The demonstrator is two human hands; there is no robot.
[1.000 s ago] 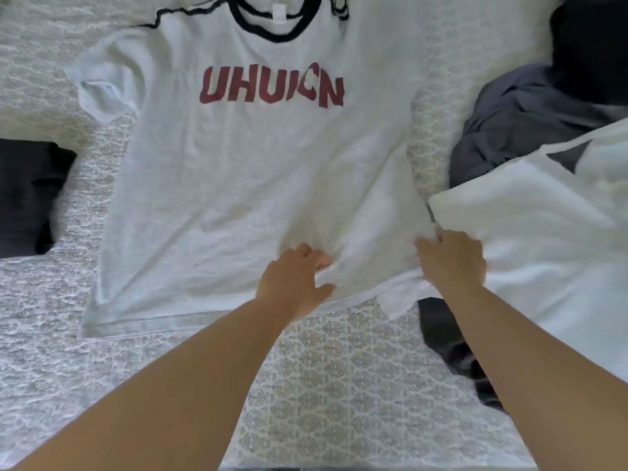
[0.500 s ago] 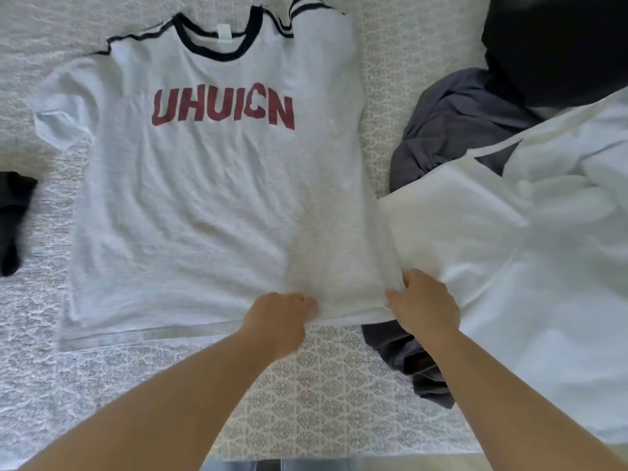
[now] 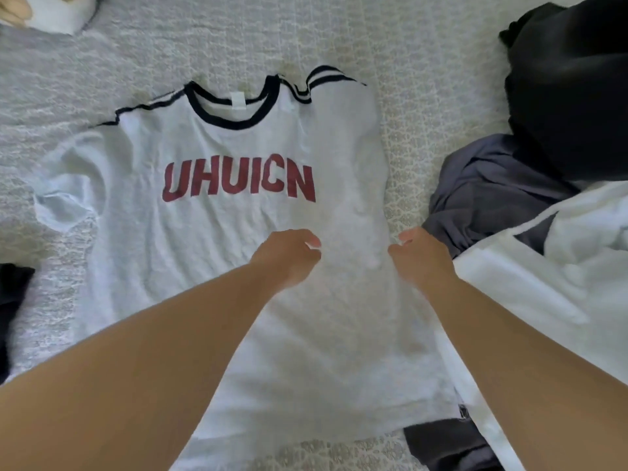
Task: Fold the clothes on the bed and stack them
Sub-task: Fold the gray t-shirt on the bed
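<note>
A light grey cotton T-shirt with red letters and navy collar point(image 3: 217, 253) lies flat on the patterned bedspread point(image 3: 424, 137), right sleeve folded in; left hand point(image 3: 289, 256) and right hand point(image 3: 421, 260) hover over its right side, fingers loosely curled, gripping nothing

I'm looking down into a home bedroom: a bed with a pale patterned bedspread point(image 3: 424, 107) is filling the view, and household laundry is lying across it, a printed T-shirt point(image 3: 210, 239) among loose dark garments point(image 3: 503, 192).
</note>
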